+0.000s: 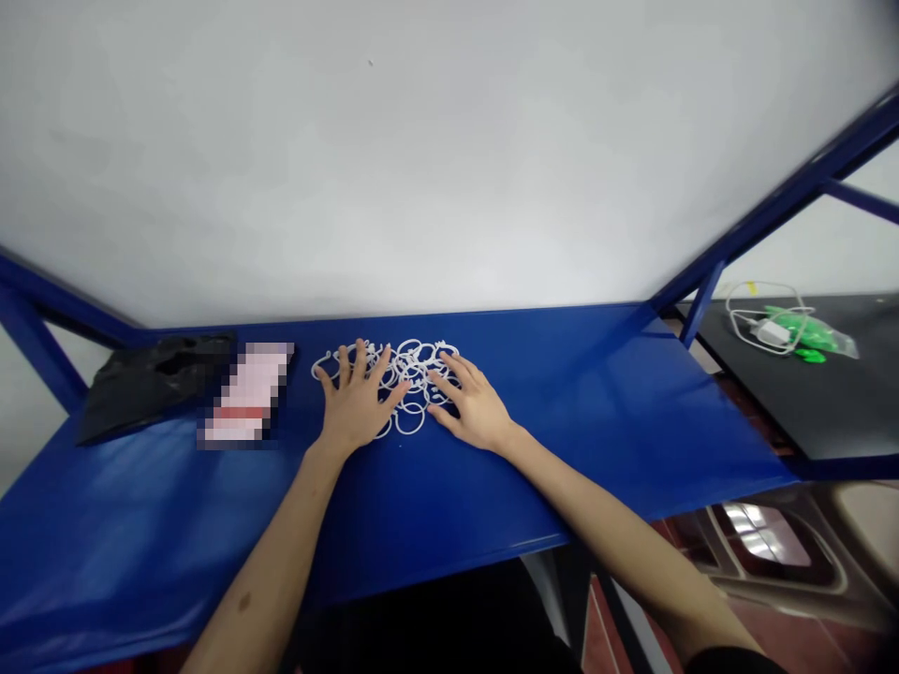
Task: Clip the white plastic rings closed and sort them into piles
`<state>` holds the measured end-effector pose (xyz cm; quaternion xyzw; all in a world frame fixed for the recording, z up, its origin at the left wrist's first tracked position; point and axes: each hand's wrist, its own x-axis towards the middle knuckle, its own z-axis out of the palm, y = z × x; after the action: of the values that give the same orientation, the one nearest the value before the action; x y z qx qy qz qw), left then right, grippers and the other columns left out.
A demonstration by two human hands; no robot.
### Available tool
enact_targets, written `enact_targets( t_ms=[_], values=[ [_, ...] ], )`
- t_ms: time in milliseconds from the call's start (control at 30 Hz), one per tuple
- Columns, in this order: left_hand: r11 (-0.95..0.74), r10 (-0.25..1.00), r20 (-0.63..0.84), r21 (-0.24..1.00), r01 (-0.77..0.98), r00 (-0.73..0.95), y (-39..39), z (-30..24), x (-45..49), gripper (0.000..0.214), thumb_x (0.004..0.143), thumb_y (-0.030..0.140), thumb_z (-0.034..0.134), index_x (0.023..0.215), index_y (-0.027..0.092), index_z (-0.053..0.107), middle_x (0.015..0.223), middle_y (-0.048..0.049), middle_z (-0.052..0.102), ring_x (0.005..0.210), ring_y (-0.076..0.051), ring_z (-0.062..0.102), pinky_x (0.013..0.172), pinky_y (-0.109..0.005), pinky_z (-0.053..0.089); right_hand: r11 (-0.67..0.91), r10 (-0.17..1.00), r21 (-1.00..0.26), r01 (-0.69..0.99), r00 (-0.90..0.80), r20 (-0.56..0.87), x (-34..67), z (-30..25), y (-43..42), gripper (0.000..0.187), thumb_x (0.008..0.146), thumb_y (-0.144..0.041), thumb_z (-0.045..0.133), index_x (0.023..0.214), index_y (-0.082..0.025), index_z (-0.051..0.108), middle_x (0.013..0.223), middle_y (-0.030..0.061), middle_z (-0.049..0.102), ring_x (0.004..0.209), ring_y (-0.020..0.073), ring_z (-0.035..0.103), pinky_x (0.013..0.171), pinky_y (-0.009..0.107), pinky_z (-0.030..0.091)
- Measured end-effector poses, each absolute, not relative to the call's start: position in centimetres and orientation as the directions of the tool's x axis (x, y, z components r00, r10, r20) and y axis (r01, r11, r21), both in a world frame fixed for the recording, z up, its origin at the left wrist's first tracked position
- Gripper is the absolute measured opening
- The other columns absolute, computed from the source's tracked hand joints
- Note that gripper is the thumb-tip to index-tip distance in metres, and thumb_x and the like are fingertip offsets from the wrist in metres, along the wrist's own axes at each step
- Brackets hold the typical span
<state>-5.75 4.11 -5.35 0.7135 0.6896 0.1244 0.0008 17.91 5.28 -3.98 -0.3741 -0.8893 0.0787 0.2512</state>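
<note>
A loose pile of white rings (410,420), which look like plastic shower curtain rings with small catches, lies on the blue tabletop (562,393). My left hand (355,398) rests palm down on the left side of the pile, fingers spread, covering some rings. At the pile's right edge, my right hand (474,402) lies with its fingers apart, the tips touching or just over the rings. Neither hand grips a ring. Rings beneath the palms are hidden.
A crumpled black plastic bag (154,379) and a pixelated pink-and-white object (245,393) lie to the left. On a dark table (779,393) at right are a white charger with its cable (769,329) and a green item in clear plastic (807,332). Blue metal frames flank the tabletop.
</note>
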Motion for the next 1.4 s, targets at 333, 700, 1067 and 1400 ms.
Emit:
enact_targets(
  t_ms=[333, 700, 1067, 1400],
  values=[
    [-0.029, 0.984, 0.179, 0.194, 0.981, -0.006, 4.5, -5.4, -6.1, 0.077, 0.092, 0.070, 0.041, 0.157, 0.029, 0.029, 0.164, -0.0125, 0.028, 0.150, -0.041, 0.023, 0.117, -0.071, 0.010, 0.730, 0.684, -0.389, 0.562, -0.593, 0.425, 17.9, -4.3, 5.4, 0.051, 0.098, -0.037, 0.054, 0.144, -0.017, 0.049, 0.150, 0.0174, 0.046, 0.144, 0.0327, 0.036, 0.115, 0.054, 0.038],
    [-0.145, 0.926, 0.378, 0.335, 0.931, 0.008, 4.3, -5.3, -6.6, 0.047, 0.093, 0.057, 0.051, 0.123, 0.022, 0.061, 0.143, -0.0113, 0.053, 0.137, -0.031, 0.044, 0.117, -0.050, 0.030, 0.674, 0.739, -0.515, 0.530, -0.492, 0.461, 18.1, -3.9, 6.0, 0.024, 0.096, -0.032, 0.059, 0.113, -0.017, 0.066, 0.131, 0.0162, 0.056, 0.127, 0.0296, 0.049, 0.104, 0.050, 0.049],
    [-0.238, 0.893, 0.448, 0.394, 0.888, 0.041, 4.0, -4.9, -6.6, 0.034, 0.094, 0.041, 0.052, 0.121, 0.023, 0.062, 0.128, -0.0083, 0.067, 0.129, -0.028, 0.052, 0.116, -0.048, 0.032, 0.694, 0.720, -0.477, 0.539, -0.497, 0.485, 18.3, -3.8, 5.5, 0.015, 0.098, -0.031, 0.054, 0.101, -0.022, 0.066, 0.125, 0.0134, 0.059, 0.118, 0.0287, 0.056, 0.098, 0.050, 0.051],
    [-0.261, 0.848, 0.529, 0.395, 0.881, 0.014, 3.4, -5.1, -6.5, 0.027, 0.098, 0.033, 0.048, 0.114, 0.018, 0.064, 0.112, -0.0092, 0.072, 0.108, -0.028, 0.062, 0.104, -0.045, 0.039, 0.719, 0.677, -0.305, 0.624, -0.533, 0.508, 17.9, -4.0, 5.2, 0.021, 0.095, -0.034, 0.058, 0.107, -0.019, 0.065, 0.128, 0.0158, 0.056, 0.117, 0.0274, 0.055, 0.097, 0.046, 0.051]
  ],
)
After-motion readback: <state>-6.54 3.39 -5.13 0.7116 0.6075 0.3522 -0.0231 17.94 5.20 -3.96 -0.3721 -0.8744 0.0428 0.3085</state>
